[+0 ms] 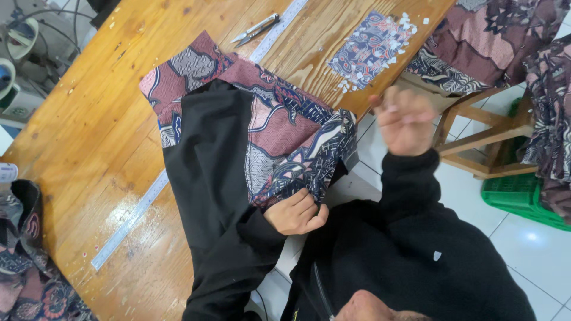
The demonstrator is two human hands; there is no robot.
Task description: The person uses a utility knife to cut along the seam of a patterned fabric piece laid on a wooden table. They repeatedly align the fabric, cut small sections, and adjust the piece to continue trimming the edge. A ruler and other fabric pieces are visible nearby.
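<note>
Lying across the wooden counter (89,137) over a long metal ruler (128,220), the patterned maroon and black fabric (262,131) hangs past the near edge. The left hand (295,212) pinches its lower hem in a closed grip. Further right, the right hand (404,119) is raised off the counter, blurred, so its grip cannot be told.

I'm in a sewing workshop: my wooden worktable (89,131) carries a long metal ruler (134,217), thread snips (256,28), and batik fabric (279,125); more cloth piles upper right.
</note>
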